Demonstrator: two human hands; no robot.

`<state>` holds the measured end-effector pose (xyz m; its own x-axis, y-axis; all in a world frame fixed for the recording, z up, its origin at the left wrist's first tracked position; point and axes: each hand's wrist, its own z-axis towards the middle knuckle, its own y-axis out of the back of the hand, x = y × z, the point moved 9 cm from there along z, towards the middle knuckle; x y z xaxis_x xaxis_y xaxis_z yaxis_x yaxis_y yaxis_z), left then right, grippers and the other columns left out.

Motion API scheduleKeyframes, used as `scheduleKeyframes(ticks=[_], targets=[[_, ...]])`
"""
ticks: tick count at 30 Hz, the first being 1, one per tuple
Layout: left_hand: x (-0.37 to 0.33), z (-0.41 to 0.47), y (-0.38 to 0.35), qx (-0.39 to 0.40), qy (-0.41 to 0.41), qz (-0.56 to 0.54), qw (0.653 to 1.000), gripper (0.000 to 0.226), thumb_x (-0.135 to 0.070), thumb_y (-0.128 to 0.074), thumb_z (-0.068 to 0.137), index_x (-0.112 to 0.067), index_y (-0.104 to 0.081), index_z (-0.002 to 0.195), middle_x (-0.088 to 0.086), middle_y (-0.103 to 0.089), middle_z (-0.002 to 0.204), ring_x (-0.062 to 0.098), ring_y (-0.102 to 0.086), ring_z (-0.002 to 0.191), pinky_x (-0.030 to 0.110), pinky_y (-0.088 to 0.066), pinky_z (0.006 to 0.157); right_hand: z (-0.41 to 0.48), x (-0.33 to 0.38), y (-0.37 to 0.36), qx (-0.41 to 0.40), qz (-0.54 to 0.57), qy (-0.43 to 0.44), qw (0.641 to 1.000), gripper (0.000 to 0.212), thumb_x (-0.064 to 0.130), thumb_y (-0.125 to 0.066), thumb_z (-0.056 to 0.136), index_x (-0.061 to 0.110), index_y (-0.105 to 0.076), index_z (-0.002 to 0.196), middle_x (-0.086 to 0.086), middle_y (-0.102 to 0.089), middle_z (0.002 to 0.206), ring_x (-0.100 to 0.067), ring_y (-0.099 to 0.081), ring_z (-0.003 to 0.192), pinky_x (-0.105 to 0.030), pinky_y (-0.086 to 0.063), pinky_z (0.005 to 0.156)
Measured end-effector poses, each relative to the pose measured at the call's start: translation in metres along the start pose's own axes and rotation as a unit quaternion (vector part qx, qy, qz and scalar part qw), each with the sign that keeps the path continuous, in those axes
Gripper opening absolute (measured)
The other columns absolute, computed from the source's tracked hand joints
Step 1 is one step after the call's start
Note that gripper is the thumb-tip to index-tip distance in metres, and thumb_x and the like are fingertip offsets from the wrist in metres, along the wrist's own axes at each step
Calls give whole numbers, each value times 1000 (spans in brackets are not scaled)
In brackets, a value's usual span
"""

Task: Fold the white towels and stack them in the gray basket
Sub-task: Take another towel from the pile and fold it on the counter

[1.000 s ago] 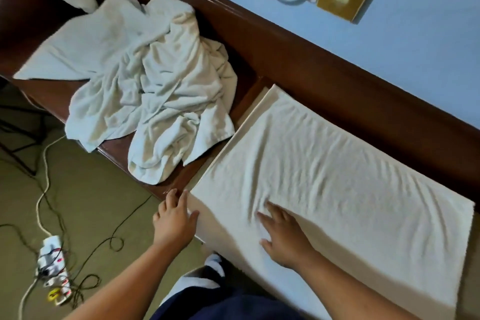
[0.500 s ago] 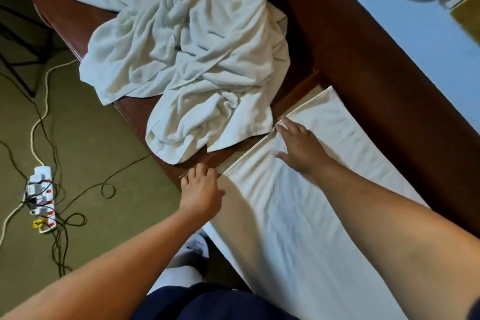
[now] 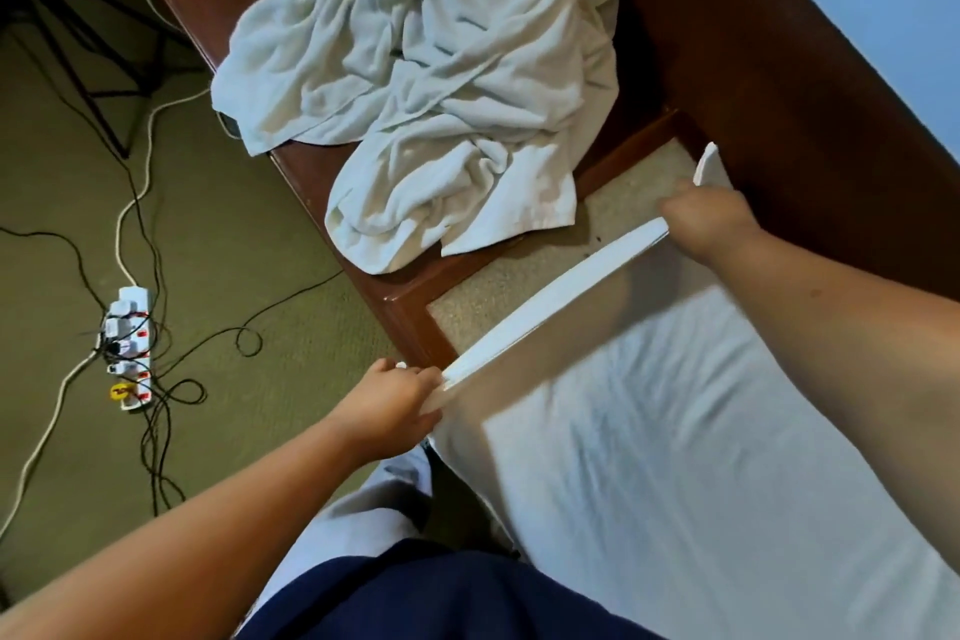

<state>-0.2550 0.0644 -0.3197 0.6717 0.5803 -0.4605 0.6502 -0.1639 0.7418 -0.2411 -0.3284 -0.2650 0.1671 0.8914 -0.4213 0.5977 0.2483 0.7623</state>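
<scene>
Pinching the lifted short edge of the white towel (image 3: 675,457), the person's left hand (image 3: 387,403) holds the corner at the worktop's (image 3: 410,296) front edge, and the right hand (image 3: 706,221) holds the corner by its raised back. The fingers of both hands curl round the cloth, the right ones blurred. The edge hangs taut between them, clear of the surface. The rest of the towel lies flat, its long axis running from the hands toward the person's right. The fold likely calls for carrying both corners that way together. A pile of unfolded towels (image 3: 431,68) lies at the worktop's left end. The gray basket is not in view.
</scene>
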Motion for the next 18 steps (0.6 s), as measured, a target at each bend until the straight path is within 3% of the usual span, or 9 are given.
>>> scheduleKeyframes(ticks=[5,8,11,14,16,18], targets=[[-45,-53,-50,41,-6,2,999,13,-28,-52,91,-27,-48,103,3,-66,99,27,-62,89,35,-38,69,-100,-49,-41,-50,-65,-34,996,24,8,-56,88,7,-61,111,-17,-50,107,-38,-60,86,-38,-37,62],[-102,-86,-96,55,-54,-25,997,15,-21,-53,90,-25,-46,102,2,-65,107,27,-60,95,31,-33,69,-166,-90,-99,-23,-60,-95,993,30,10,-55,88,8,-54,119,-17,-47,109,-39,-58,89,-39,-41,65],[-164,-109,-163,124,-93,-97,983,17,-20,-53,92,-18,-51,109,3,-60,110,24,-57,99,34,-42,78,-229,-129,-174,31,-8,-187,982,48,11,-44,95,11,-38,143,-23,-38,130,-44,-51,110,-45,-48,83],[-201,-128,-224,231,-129,-187,946,24,-24,-59,89,-25,-62,113,-3,-62,107,14,-60,95,31,-50,87,-291,-137,-238,108,63,-271,954,59,18,-29,101,14,-13,158,-22,-13,159,-45,-23,141,-56,-33,109],[-191,-129,-237,204,-102,-206,952,26,-28,-64,86,-26,-69,111,-11,-63,102,3,-59,90,22,-49,86,-327,-111,-257,131,120,-277,944,63,22,-33,101,16,-9,159,-19,-7,163,-41,-20,145,-54,-31,111],[-153,-119,-219,66,-4,-220,973,12,-24,-69,87,-19,-71,98,-10,-67,92,6,-62,81,30,-52,81,-359,-66,-259,126,231,-271,926,69,28,-45,100,20,-10,159,-15,-13,162,-38,-31,141,-50,-37,107]])
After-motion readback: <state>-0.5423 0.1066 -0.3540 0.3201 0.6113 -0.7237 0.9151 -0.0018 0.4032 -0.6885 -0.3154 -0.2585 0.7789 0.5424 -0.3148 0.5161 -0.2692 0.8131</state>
